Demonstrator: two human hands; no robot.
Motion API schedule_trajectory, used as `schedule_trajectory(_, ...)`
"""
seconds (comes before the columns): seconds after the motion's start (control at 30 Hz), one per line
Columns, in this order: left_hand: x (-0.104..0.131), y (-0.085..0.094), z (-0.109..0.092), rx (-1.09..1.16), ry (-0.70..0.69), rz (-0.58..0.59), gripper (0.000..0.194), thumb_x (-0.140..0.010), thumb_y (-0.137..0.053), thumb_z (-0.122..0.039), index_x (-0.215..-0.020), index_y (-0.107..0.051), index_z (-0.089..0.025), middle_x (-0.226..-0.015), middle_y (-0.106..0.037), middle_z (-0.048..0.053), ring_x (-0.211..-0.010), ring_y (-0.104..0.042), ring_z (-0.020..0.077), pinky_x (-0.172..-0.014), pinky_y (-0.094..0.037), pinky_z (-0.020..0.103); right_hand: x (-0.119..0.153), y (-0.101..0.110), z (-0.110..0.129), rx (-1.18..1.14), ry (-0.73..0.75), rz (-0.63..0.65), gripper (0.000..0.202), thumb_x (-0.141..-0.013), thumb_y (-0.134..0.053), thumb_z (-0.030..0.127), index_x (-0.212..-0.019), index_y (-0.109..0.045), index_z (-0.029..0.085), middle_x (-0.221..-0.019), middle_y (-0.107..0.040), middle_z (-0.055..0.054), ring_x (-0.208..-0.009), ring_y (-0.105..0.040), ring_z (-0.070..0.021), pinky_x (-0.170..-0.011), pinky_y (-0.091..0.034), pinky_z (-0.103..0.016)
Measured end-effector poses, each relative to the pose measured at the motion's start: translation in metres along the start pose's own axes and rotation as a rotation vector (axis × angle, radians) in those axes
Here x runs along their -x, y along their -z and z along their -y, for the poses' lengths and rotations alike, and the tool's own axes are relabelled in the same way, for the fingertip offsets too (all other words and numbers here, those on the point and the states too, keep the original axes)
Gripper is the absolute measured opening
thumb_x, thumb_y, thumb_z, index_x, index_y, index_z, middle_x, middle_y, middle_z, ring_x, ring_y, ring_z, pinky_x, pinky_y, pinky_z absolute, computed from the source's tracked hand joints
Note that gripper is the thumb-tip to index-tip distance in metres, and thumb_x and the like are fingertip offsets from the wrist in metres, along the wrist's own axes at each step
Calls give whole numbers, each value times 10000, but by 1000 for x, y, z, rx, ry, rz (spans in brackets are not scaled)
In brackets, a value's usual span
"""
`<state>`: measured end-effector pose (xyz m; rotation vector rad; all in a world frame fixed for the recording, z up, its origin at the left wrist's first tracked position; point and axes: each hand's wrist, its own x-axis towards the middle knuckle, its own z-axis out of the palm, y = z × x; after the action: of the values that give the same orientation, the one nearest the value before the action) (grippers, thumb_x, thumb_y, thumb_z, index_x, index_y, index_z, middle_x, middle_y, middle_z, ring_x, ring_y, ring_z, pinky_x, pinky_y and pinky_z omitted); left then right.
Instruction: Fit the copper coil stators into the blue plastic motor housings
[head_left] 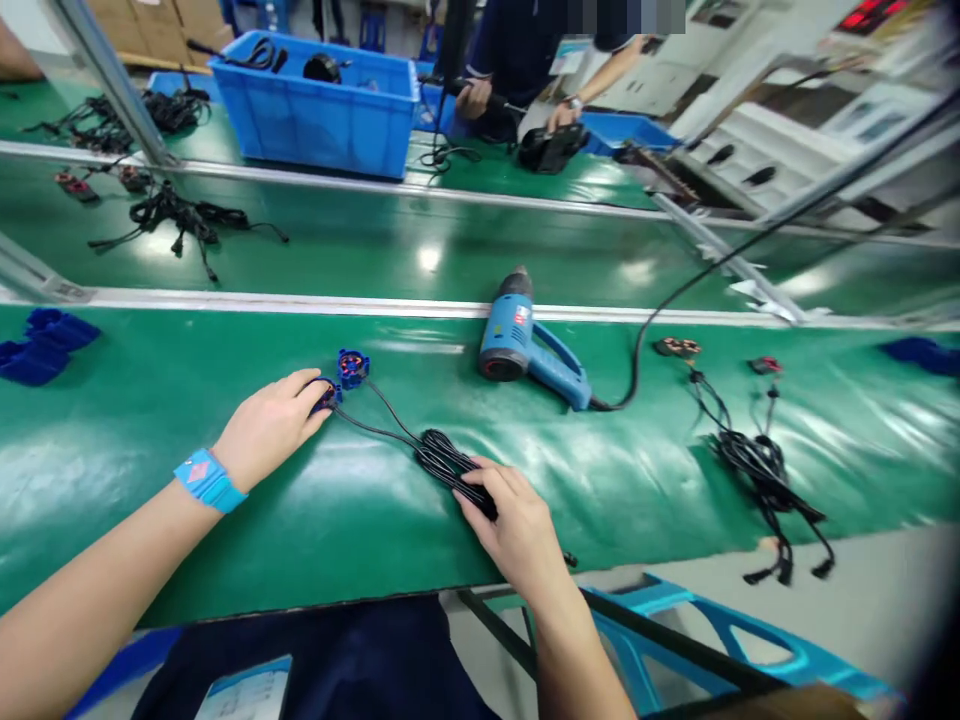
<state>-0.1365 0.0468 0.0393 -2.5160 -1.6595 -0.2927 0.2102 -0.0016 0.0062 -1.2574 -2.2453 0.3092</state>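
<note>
- Head view, handling: cable work like this goes best, in my judgement, if you keep the coiled black bundle [450, 462] pinned flat on the table [187, 440] while the other hand steers the plug end, so the two thin leads between them stay slack and do not drag the coil sideways.
- Grip the connector by its body, not by the wires; a pull on the leads could strain the joint where they enter the blue housing.
- Keep clear of the blue heat gun [525, 345] lying just beyond, its nozzle pointing to the far side; its black cord runs off to the right.
- Head view, left hand [266, 425]: your fingers are curled loosely over one dark connector [327, 394], covering most of it, so I cannot tell whether you pinch it or only rest on it. A second blue connector [352, 367] with an orange centre lies just beside your fingertips, untouched.
- Right hand [517, 525]: it lies palm down on the near end of the bundle, fingers bent and pressing it to the table. Whether the fingers close around the coil is hidden.
- Around you: another cable set [757, 465] lies well apart to the right, blue parts [41, 345] at the far left, and a blue bin [319, 105] on the far table, where another person's hands [517, 105] are working.
</note>
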Motion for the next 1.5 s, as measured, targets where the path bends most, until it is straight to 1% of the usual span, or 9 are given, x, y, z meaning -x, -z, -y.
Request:
schedule_trajectory(0.17, -31, -3, 2, 118, -329, 48, 395, -977, -571, -502, -1139, -673, -156, -1509, -459, 224, -1237, -599, 386, -971, -555, 559, 32, 28, -7, -15, -128, -32, 100, -976, -549, 188, -1067, -585, 208, -1149, -654, -100, -1081, -632, -272, -880, -576, -436)
schedule_trajectory(0.3, -60, -14, -21, 225, -564, 67, 432, -974, -562, -551, -1095, -655, -147, -1523, -456, 214, -1367, -502, 375, -1052, -516, 558, 62, 56, -10, -2, -288, -103, 87, -973, -556, 209, -1050, -597, 219, -1162, -657, -92, -1063, -644, -258, -866, -577, -410)
schedule_trajectory(0.47, -95, -36, -90, 253, -678, 32, 376, -968, -605, -490, -1093, -650, -139, -1458, -534, 206, -1203, -638, 336, -984, -571, 505, 100, 84, -39, 73, -509, -335, 122, -950, -599, 305, -1020, -636, 213, -1154, -676, -103, -1050, -662, -265, -881, -565, -405)
schedule_trajectory(0.67, -137, -48, -193, 209, -761, 51, 385, -845, -786, -395, -1066, -633, -119, -1420, -564, 218, -1189, -634, 339, -994, -543, 459, 116, 106, -119, 133, -775, -642, 301, -834, -628, 483, -946, -670, 207, -1102, -708, -101, -1011, -676, -290, -919, -535, -430)
schedule_trajectory(0.9, -192, -59, -283, 209, -818, 62, 349, -864, -782, -278, -1131, -608, -136, -1447, -545, 192, -1136, -656, 291, -945, -539, 395, 99, 133, -207, 254, -988, -678, 186, -765, -707, 320, -914, -719, 208, -957, -735, -44, -915, -677, -252, -922, -504, -373)
schedule_trajectory(1.0, -211, -59, -309, 210, -814, 48, 488, -827, -820, -310, -1208, -592, -108, -1520, -449, 233, -1281, -563, 368, -1001, -509, 450, 98, 147, -236, 313, -1095, -666, 173, -766, -745, 292, -920, -744, 211, -932, -735, -42, -919, -675, -250, -925, -498, -357)
schedule_trajectory(1.2, -174, -47, -301, 224, -954, 49, 664, -795, -834, -462, -1323, -561, -165, -1573, -403, 174, -1405, -441, 395, -1105, -436, 504, 94, 178, -289, 424, -1304, -643, 192, -886, -761, 288, -1018, -707, 160, -994, -695, -51, -963, -652, -214, -964, -502, -408)
schedule_trajectory(1.37, -113, -50, -254, 246, -1092, 126, 691, -810, -788, -559, -1316, -551, -151, -1517, -480, 177, -1399, -455, 391, -1124, -422, 497, 87, 197, -322, 506, -1454, -672, 201, -931, -714, 303, -1058, -679, 151, -1031, -661, -64, -998, -628, -231, -934, -511, -434)
schedule_trajectory(1.5, -83, -53, -208, 239, -1027, 168, 667, -853, -722, -606, -1319, -532, -168, -1533, -463, 164, -1420, -429, 375, -1149, -385, 496, 77, 194, -313, 646, -1458, -760, 328, -843, -662, 243, -1150, -672, 127, -1236, -588, -224, -1214, -506, -395, -981, -408, -563)
